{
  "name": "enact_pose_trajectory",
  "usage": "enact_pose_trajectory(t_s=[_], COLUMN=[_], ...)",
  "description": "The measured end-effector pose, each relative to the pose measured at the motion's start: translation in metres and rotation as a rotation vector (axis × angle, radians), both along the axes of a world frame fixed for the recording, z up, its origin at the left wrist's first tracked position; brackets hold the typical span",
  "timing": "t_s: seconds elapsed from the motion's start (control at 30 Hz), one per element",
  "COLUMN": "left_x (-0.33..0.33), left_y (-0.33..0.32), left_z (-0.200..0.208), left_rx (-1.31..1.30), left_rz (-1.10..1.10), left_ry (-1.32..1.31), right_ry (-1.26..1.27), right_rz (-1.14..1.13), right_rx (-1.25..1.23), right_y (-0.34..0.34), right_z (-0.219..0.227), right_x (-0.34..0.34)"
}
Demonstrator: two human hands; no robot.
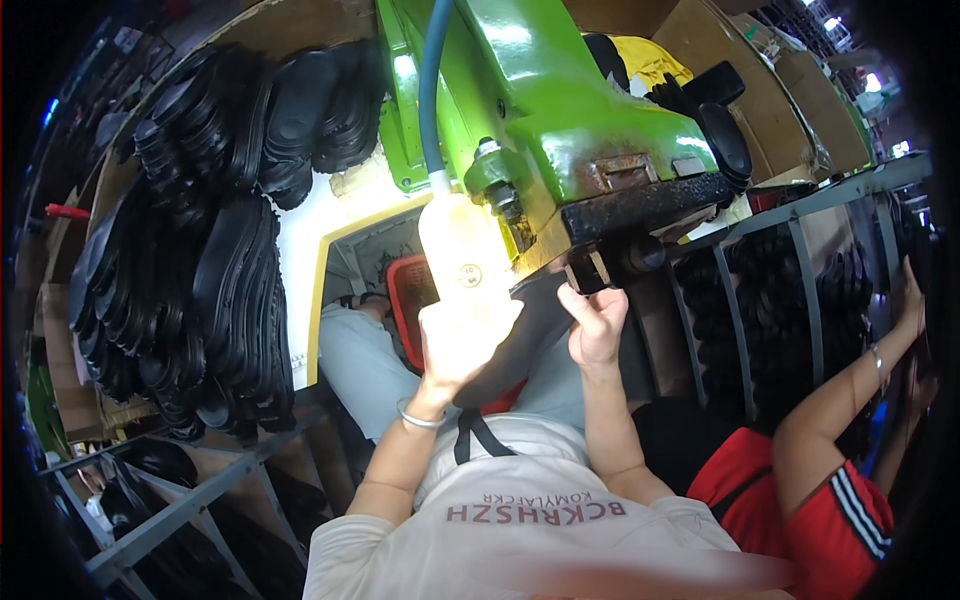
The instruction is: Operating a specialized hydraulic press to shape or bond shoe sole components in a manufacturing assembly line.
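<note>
Between my hands, below the green machine head (600, 130), is a dark, flat piece that looks like a black shoe sole (535, 335). My left hand (462, 338), washed out by lamp glare, is closed on its left side; the fingers are mostly lost in the light. With thumb and fingers pinched together, my right hand (597, 328) grips its right edge near the machine's metal working part (588, 270). Exactly where the fingertips meet the sole is hard to see. A bright white work lamp (462, 245) hangs just above my left hand.
Stacks of black soles (235, 290) stand on the table at left. A red basket (405, 310) sits beneath the table opening. To the right, metal racks (800, 270) hold more dark pieces, and a person in a red sleeve (840, 510) is close by. Cardboard boxes (770, 100) are behind.
</note>
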State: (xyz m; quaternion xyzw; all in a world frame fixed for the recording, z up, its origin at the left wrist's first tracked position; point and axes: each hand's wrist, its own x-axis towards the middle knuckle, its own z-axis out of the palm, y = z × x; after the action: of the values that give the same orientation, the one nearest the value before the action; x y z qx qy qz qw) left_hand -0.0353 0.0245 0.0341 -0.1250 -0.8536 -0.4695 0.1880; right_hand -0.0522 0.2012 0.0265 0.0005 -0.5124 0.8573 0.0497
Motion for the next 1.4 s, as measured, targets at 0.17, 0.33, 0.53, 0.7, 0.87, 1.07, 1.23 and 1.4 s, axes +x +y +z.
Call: enact_pose_trajectory(t_s=[0.17,0.33,0.53,0.7,0.87,1.07,1.23,1.4], left_x=[0.039,0.011,0.004,0.013,0.02,0.016,0.02,0.03], left_y=[0.003,0.012,0.034,0.032,0.022,0.011,-0.019,-0.056], left_z=[-0.029,-0.017,-0.031,-0.03,-0.019,-0.008,-0.002,0.008], left_rx=[0.539,0.16,0.284,0.266,0.071,0.293,0.422,0.754], left_rz=[0.177,0.142,0.22,0.265,0.272,0.157,0.022,0.076], left_ry=[-0.077,-0.054,-0.108,-0.1,-0.154,-0.196,-0.104,-0.238], right_ry=[-0.001,0.109,-0.205,-0.374,-0.252,-0.173,-0.113,0.016], right_rz=[0.096,0.144,0.72,0.5,-0.01,-0.013,0.077,0.153], right_rx=[0.09,0.181,0.559,0.32,0.207,0.337,0.268,0.215], right_y=[-0.034,-0.031,0.052,0.107,0.128,0.113,0.076,0.034], right_z=[0.02,0.021,-0.025,-0.058,-0.028,0.024,0.03,0.032], right_x=[-0.002,-0.003,0.041,0.095,0.055,-0.023,-0.045,-0.032])
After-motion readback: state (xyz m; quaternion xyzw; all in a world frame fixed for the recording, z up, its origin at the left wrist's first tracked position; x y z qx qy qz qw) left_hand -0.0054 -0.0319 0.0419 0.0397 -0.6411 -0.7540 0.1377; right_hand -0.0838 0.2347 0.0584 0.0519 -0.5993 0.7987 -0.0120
